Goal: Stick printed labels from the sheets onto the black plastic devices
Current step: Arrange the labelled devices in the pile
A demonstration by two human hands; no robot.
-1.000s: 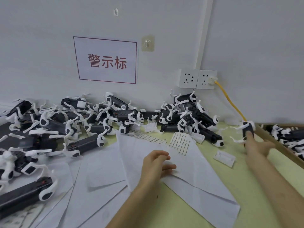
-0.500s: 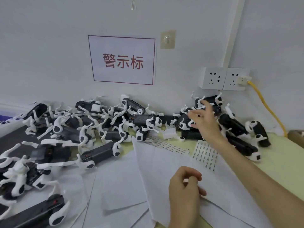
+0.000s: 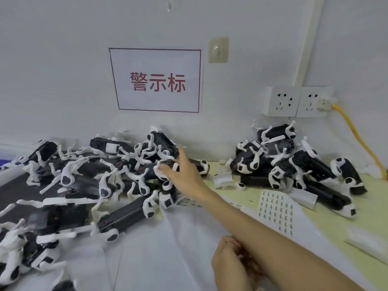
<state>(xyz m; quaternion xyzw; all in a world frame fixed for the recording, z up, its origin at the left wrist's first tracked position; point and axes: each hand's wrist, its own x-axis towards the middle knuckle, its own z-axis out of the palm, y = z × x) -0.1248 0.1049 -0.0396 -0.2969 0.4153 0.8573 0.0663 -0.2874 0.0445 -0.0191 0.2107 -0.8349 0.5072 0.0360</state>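
Black plastic devices with white clips lie in two heaps against the wall, a left pile (image 3: 88, 181) and a right pile (image 3: 294, 164). My right hand (image 3: 180, 173) reaches across into the left pile, and its thumb and fingers close round one black device (image 3: 175, 165). Low in the frame, my left hand (image 3: 231, 261) lies with curled fingers on a large white sheet (image 3: 168, 248), pinching it. My right forearm partly hides it. A printed label sheet (image 3: 275, 213) lies flat in front of the right pile. A second label strip (image 3: 189, 201) shows beside my right wrist.
More white sheets overlap on the yellow-green table (image 3: 327, 223). A small clear bag (image 3: 223, 178) lies between the piles. On the wall are a red-lettered sign (image 3: 157, 80) and a double socket (image 3: 298, 101) with a yellow cable (image 3: 357, 135). A dark mat (image 3: 14, 192) lies at the left.
My right hand swung from the far right, past the right pile, into the left pile and took hold of a device. My view turned left. The left hand stayed on the sheet.
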